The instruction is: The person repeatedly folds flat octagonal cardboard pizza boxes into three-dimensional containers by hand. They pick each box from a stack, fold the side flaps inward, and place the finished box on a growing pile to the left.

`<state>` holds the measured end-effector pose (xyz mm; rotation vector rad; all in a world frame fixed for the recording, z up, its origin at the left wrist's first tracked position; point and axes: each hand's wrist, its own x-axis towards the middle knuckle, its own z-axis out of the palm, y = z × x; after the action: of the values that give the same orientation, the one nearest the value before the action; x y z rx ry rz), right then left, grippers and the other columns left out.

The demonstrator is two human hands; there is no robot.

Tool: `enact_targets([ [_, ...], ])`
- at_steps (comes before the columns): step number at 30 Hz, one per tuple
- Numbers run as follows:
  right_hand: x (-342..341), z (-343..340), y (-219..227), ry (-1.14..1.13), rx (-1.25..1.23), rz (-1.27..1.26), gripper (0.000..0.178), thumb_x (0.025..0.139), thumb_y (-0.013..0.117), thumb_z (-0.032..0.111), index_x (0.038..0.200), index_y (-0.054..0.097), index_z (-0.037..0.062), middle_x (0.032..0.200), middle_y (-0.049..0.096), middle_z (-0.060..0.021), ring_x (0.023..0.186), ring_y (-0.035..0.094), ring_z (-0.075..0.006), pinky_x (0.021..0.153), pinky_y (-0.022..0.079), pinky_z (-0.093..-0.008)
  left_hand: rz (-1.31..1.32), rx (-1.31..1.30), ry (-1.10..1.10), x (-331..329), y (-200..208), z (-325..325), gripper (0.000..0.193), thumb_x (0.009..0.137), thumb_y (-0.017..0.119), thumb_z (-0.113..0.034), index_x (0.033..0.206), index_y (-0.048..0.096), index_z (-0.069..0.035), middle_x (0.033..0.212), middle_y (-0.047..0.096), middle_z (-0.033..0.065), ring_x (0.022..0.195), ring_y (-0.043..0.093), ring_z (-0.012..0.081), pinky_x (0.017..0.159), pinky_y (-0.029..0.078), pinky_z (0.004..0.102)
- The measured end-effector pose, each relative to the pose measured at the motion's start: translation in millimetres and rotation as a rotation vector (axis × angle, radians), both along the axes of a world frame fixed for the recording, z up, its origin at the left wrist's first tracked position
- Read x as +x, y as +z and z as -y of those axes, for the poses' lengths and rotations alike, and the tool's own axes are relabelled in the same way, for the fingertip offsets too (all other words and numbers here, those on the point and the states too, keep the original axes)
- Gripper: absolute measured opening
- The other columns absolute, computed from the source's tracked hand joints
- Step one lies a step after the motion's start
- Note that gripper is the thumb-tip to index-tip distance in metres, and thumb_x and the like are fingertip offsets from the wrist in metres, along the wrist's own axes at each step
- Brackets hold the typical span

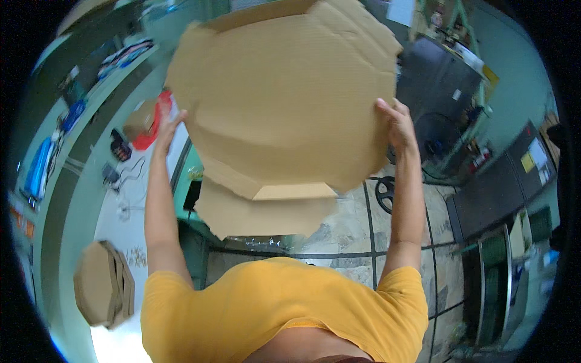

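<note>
A large brown octagonal cardboard pizza box (287, 106) is held up in front of me, its broad face filling the upper middle. Fold lines and upturned edges run around its rim, and a flap (260, 212) hangs from its lower side. My left hand (167, 130) grips the left edge with the thumb in front; its other fingers are blurred or partly hidden. On the right edge, my right hand (396, 124) is closed with the thumb on the front face and the fingers mostly behind.
A stack of folded octagonal boxes (103, 284) sits on the white counter (130, 236) to my left. Farther along are a dark handheld terminal (120, 145), cables and a red-edged package (145, 124). A dark fridge (502, 181) stands right, with a black wheel-like ring (385, 195) on the tiled floor.
</note>
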<state>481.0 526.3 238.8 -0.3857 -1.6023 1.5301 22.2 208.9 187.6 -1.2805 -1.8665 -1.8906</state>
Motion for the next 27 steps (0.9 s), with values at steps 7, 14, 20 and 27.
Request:
enact_targets([
  [7, -33, -31, -88, -0.318, 0.205, 0.468, 0.052, 0.091, 0.064, 0.026, 0.127, 0.049, -0.0089, 0.116, 0.062, -0.0164, 0.106, 0.058, -0.0229, 0.094, 0.042, -0.0328, 1.013, -0.113, -0.693, 49, -90, -6, 0.036, 0.082, 0.063, -0.023, 0.111, 0.064, -0.002, 0.103, 0.068, 0.0143, 0.085, 0.069, 0.0242, 0.077, 0.057, 0.0394],
  [14, -90, -26, -149, -0.537, 0.671, 0.688, 0.074, 0.087, 0.063, 0.048, 0.135, 0.041, -0.0045, 0.13, 0.049, -0.0293, 0.12, 0.05, -0.0388, 0.1, 0.041, -0.0454, 0.668, -0.128, 0.029, 124, -155, -39, 0.061, 0.075, 0.074, -0.009, 0.128, 0.045, 0.001, 0.113, 0.061, 0.0152, 0.108, 0.059, 0.0262, 0.084, 0.052, 0.0378],
  [20, -106, 12, -215, -0.039, 0.842, 0.992, 0.061, 0.081, 0.067, 0.032, 0.133, 0.049, 0.0043, 0.137, 0.048, -0.0206, 0.122, 0.05, -0.0352, 0.101, 0.041, -0.0455, 1.145, -0.021, 0.145, 114, -261, -28, 0.062, 0.075, 0.077, -0.016, 0.124, 0.044, 0.003, 0.113, 0.06, 0.0195, 0.107, 0.059, 0.0282, 0.088, 0.05, 0.0397],
  [27, -54, 71, -276, 0.468, 0.911, 0.963, 0.055, 0.071, 0.054, 0.0, 0.124, 0.059, 0.0132, 0.145, 0.042, -0.0124, 0.136, 0.037, -0.0295, 0.111, 0.025, -0.0516, 0.172, -0.48, 0.521, 112, -275, 19, 0.087, 0.076, 0.069, -0.017, 0.15, 0.022, -0.008, 0.133, 0.047, 0.0226, 0.135, 0.035, 0.0364, 0.11, 0.027, 0.0494],
])
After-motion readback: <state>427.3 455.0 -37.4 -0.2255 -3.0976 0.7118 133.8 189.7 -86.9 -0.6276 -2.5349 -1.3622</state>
